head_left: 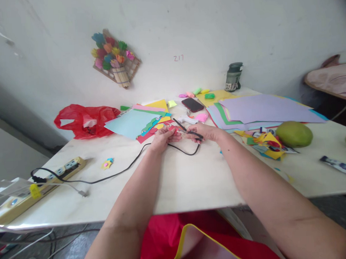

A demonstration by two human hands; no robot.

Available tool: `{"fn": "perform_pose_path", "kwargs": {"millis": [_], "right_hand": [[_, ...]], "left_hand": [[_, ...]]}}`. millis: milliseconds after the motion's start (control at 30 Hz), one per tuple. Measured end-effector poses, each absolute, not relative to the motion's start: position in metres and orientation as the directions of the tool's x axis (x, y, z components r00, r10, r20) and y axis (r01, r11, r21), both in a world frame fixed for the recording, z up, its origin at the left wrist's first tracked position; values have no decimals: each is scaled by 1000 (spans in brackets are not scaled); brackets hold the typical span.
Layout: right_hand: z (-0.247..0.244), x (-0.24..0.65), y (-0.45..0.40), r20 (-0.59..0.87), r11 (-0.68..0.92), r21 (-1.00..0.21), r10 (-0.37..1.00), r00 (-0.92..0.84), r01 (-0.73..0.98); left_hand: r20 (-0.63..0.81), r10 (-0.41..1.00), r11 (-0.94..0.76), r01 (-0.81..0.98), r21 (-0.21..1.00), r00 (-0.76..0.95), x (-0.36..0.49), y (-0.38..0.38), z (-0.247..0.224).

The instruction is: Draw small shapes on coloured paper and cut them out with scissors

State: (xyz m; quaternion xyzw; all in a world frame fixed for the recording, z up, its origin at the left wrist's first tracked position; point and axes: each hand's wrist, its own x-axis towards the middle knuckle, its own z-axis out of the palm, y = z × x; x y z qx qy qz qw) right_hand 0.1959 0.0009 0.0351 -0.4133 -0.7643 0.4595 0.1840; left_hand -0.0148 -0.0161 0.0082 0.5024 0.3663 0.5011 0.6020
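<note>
Over the middle of the table, my left hand (162, 139) pinches a small piece of red paper (176, 131). My right hand (206, 132) grips black-handled scissors (195, 135), whose blades point up and left beside the red paper. Whether the blades touch the paper, I cannot tell. Just beyond my hands lie a white glue gun (189, 120) and a pink packet (202, 117). Red and yellow paper cutouts (150, 134) are close behind my left hand. A black cord (125, 172) runs across the table under my hands.
Coloured paper sheets (262, 108) lie at right, with more light-blue sheets (133, 122) at left. A red plastic bag (87, 119), phone (192, 104) and green bottle (233, 77) stand or lie farther back. Green fruit (294, 134), paper scraps (269, 145) and a power strip (61, 173) flank my arms.
</note>
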Motion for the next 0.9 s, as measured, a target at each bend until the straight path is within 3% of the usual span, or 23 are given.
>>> {"fn": "perform_pose_path", "kwargs": {"millis": [900], "right_hand": [[32,194,2,-93,195,-884,817,-569,425]], "left_hand": [[83,967,-19,-255,967,243,-16,-16,7]]}}
